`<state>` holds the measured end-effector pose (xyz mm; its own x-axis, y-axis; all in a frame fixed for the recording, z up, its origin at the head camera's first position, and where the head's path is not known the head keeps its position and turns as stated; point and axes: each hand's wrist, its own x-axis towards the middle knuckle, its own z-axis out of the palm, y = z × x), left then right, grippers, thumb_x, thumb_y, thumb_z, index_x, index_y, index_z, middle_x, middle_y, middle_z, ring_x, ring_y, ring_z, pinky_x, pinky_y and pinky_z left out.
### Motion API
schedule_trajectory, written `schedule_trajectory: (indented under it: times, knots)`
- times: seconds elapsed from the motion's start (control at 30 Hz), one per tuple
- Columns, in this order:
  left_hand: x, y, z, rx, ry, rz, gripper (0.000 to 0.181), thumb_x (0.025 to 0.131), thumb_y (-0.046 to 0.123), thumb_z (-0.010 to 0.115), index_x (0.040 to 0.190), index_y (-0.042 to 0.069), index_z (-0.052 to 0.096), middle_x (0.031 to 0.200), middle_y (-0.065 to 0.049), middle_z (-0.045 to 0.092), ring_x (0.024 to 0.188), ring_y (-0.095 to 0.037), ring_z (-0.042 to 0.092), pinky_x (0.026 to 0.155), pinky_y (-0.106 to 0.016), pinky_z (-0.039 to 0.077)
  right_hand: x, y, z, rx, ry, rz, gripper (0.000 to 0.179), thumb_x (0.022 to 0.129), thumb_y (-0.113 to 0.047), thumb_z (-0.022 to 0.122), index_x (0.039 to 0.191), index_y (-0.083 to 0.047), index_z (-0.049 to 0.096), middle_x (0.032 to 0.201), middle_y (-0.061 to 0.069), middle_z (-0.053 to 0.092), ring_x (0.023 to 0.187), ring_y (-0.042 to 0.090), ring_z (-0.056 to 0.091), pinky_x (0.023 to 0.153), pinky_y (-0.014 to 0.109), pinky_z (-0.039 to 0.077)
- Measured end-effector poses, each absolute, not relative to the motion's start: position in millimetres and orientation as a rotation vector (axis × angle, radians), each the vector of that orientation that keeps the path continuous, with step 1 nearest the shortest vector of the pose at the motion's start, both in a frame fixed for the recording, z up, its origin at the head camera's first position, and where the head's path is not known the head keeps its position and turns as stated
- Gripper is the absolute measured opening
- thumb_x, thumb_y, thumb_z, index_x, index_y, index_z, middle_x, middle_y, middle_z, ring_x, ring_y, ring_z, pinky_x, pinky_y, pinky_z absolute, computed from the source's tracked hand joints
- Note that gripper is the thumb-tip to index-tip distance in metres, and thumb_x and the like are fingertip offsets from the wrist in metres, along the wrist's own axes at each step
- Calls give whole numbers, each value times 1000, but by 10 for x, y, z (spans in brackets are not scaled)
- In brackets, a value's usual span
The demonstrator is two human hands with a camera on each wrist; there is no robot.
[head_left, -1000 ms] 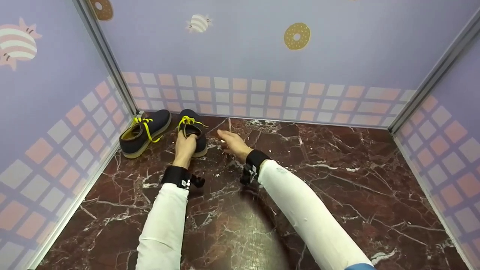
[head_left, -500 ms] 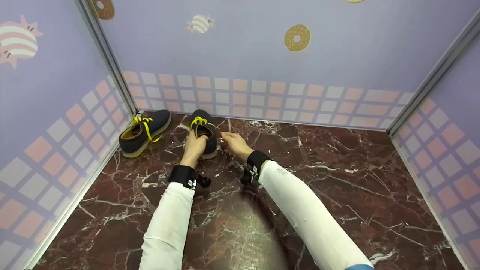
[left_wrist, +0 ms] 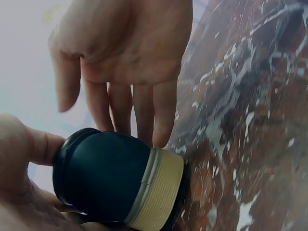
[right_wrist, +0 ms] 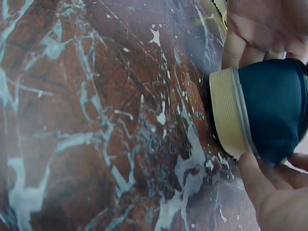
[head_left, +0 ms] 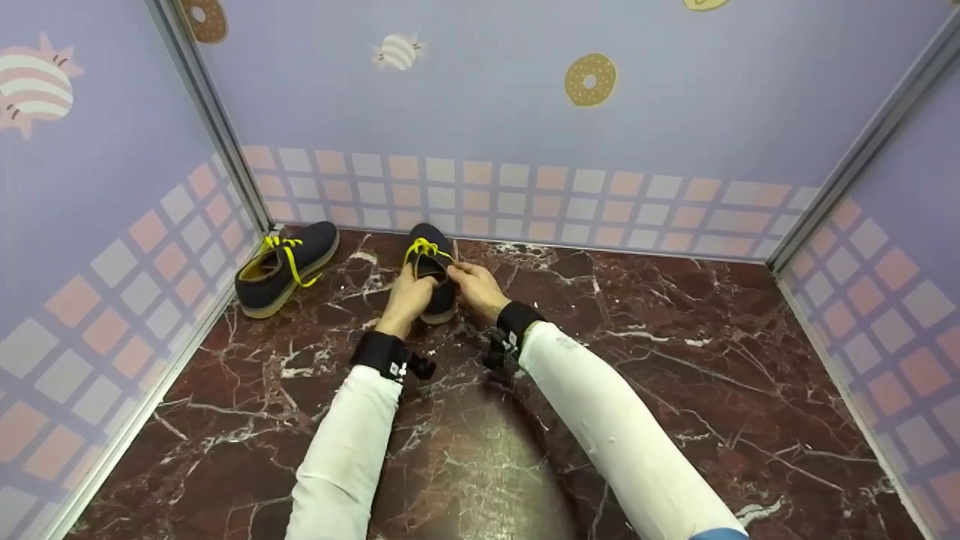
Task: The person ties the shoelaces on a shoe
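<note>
A dark navy shoe [head_left: 439, 300] with yellow laces [head_left: 424, 248] and a pale ribbed sole [left_wrist: 157, 190] stands on the floor, toe toward the back wall. My left hand [head_left: 409, 301] grips its left side, thumb at the opening and fingers along the outside. From the right, my right hand [head_left: 478, 291] touches the shoe's side; in the left wrist view its fingers look straight and the thumb is apart from the collar. The heel faces me in both wrist views. A matching shoe [head_left: 289, 270] sits farther left, a lace hanging down its side.
A back wall [head_left: 480, 112] with a checked border rises just beyond the shoes. Side walls close off the left and right. The floor [head_left: 637, 360] is dark red marble with white veins and stretches to the right and toward me.
My left hand has slid the nearer shoe to the right, away from its pair. The right hand has gone from apart, fingers spread, to touching the shoe's right side.
</note>
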<state>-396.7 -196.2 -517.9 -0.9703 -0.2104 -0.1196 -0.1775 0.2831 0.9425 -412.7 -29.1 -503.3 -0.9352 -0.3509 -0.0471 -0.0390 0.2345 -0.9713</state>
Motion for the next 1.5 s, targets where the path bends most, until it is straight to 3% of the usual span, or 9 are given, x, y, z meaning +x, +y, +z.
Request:
schedule_trajectory:
  times: [0.1,0.3,0.47,0.57,0.73,0.97,1.1,1.33,1.5]
  knots:
    - [-3725,-1792,-4938,320,-2484,-1907,72,102,15,60,170,2,38,174,-23,48,160,-39,47,134,-52,41,-4136,-229,-5027,-353,2370,-1704,57,116,-29,54,162,4,54,166,26,59,152,40,60,127,46,52]
    - [-3675,-1631,-4896,256,-2502,-1900,70,101,12,59,167,0,40,172,-23,49,158,-39,49,133,-51,42,-4140,-127,-5054,-283,2344,-1719,51,114,-20,54,160,2,58,158,26,65,139,39,70,108,43,64]
    - [-3835,-1612,-5031,249,-2565,-1822,74,97,15,63,166,0,42,171,-22,51,158,-37,50,131,-47,45,-4135,-48,-5038,-244,2351,-1705,54,113,-20,55,164,-1,55,164,24,61,142,39,68,114,51,62]
    - [-4002,-1606,-5195,250,-2612,-1778,77,95,20,67,166,1,42,171,-22,52,155,-36,52,127,-46,48,-4116,2,-5031,-213,2358,-1712,55,111,-19,56,163,-1,56,162,23,63,140,38,69,112,50,63]
    - [-3992,-1527,-5188,221,-2653,-1763,79,95,21,68,166,-1,41,170,-24,51,152,-34,54,124,-44,51,-4090,84,-5020,-203,2442,-1668,52,106,-17,59,155,-1,65,152,23,70,121,28,74,95,36,66]
    - [-3650,-1320,-4897,151,-2610,-1903,76,96,15,65,166,-2,40,170,-23,51,155,-35,51,132,-49,44,-4034,247,-4991,-173,2506,-1633,51,100,-12,59,148,0,71,138,24,75,90,15,65,71,21,53]
    - [-3647,-1210,-4941,106,-2575,-1902,68,93,14,67,157,-2,49,160,-22,59,145,-32,57,123,-45,51,-4010,348,-4981,-161,2529,-1622,49,100,-11,59,145,1,72,135,23,77,90,13,65,72,18,52]
    - [-3691,-1044,-4994,31,-2585,-1888,62,92,11,67,151,-4,54,152,-20,65,137,-30,61,120,-44,52,-3964,564,-5002,-143,2518,-1646,49,101,-11,60,146,2,71,139,24,76,105,20,72,90,32,65]
    - [-3732,-960,-5035,10,-2628,-1865,66,92,13,69,153,-4,52,155,-22,63,137,-33,62,118,-47,54,-3911,696,-5037,-155,2554,-1660,49,101,-13,60,146,1,72,140,22,77,108,19,74,88,24,60]
